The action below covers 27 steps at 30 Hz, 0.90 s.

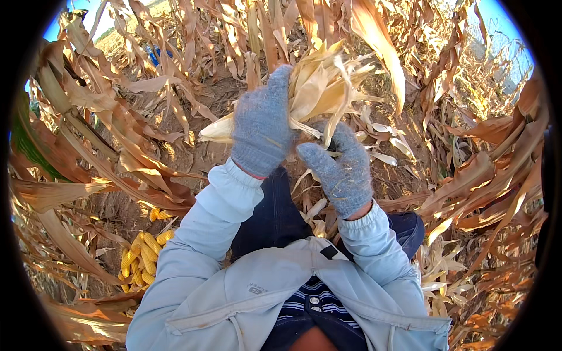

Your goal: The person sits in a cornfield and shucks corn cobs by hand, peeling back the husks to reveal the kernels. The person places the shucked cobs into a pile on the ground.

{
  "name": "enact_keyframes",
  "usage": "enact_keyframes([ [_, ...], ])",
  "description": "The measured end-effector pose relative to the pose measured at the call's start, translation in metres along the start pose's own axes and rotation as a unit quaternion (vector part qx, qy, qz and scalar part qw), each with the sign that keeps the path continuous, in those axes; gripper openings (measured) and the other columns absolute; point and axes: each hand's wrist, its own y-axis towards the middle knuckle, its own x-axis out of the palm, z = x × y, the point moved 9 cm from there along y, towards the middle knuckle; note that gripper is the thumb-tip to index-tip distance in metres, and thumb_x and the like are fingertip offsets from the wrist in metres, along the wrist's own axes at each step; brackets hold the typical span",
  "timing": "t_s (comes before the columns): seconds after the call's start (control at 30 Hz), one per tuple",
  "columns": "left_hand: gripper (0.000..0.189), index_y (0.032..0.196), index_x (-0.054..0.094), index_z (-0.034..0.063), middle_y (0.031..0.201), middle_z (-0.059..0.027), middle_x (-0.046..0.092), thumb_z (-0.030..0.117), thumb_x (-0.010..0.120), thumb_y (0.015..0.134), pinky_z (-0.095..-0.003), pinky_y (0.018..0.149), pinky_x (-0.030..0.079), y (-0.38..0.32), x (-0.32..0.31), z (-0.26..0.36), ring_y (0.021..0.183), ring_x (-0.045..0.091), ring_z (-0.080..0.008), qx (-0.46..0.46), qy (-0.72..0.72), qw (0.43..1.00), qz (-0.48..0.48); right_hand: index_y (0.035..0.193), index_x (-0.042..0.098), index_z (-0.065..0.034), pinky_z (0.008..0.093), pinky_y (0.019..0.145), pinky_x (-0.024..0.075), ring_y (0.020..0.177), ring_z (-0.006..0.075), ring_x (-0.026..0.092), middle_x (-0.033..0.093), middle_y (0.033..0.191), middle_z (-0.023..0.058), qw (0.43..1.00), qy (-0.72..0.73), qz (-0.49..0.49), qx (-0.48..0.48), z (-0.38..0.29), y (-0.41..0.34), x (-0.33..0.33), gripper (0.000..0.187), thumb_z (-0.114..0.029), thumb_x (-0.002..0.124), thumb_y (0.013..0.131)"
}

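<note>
My left hand (263, 127), in a grey knit glove, is wrapped around an ear of corn in its dry husk. The pale pointed end of the ear (218, 130) sticks out to the left of the glove. Loosened husk leaves (318, 87) fan out to the upper right. Close beside it, my right hand (344, 169), gloved alike, has a strip of husk (336, 116) between thumb and fingers. A small dark object (332, 144) shows at those fingers; what it is cannot be made out. The glove hides the middle of the ear.
Bare yellow corn ears (142, 259) lie heaped on the ground at my left. Dry corn stalks (88, 123) and leaves hem me in on both sides and ahead. Stripped husks (439, 272) litter the soil at my right. A blue object (158, 55) shows far left.
</note>
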Motion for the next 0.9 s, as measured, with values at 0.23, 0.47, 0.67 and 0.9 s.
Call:
enact_keyframes([
  [0.23,0.067,0.145,0.049,0.0017,0.091,-0.0148,0.067,0.012,0.073,0.084,-0.0460,0.077,0.049,-0.024,0.042,0.007,0.087,0.067,-0.0341,0.013,0.006,0.998,-0.058,0.100,0.071,-0.0008,0.0362,0.062,0.0512,0.065,0.0215,0.065,0.069,0.078,0.0096,0.998,-0.001,0.060,-0.020,0.010,-0.007,-0.009,0.018,-0.018,0.071,0.097],
  [0.47,0.085,0.149,0.045,0.0044,0.106,-0.0197,0.071,0.014,0.086,0.075,-0.0426,0.084,0.058,-0.047,0.084,-0.073,0.095,0.072,-0.0343,-0.173,-0.093,0.976,-0.089,0.105,0.065,-0.0037,0.0229,0.060,0.0429,0.074,0.0086,0.057,0.062,0.084,0.0006,0.924,0.315,0.217,0.020,-0.007,-0.016,-0.072,0.011,-0.012,0.069,0.098],
  [0.67,0.048,0.131,0.061,-0.0004,0.110,-0.0081,0.072,0.000,0.075,0.085,-0.0318,0.075,0.060,-0.054,0.112,-0.125,0.088,0.071,-0.0178,-0.380,-0.552,0.742,-0.039,0.115,0.067,-0.0065,0.0215,0.060,0.0438,0.074,0.0056,0.055,0.063,0.090,-0.0012,0.920,0.176,0.340,0.087,0.035,-0.013,-0.152,0.020,-0.022,0.070,0.101],
  [0.9,0.048,0.131,0.062,0.0004,0.109,-0.0066,0.071,0.003,0.078,0.086,-0.0326,0.077,0.060,-0.032,0.155,-0.092,0.088,0.070,-0.0166,-0.363,-0.619,0.692,-0.081,0.115,0.069,-0.0054,0.0207,0.062,0.0470,0.071,0.0052,0.056,0.065,0.089,-0.0026,0.941,0.155,0.244,0.177,0.107,0.013,-0.134,0.019,-0.019,0.069,0.102],
])
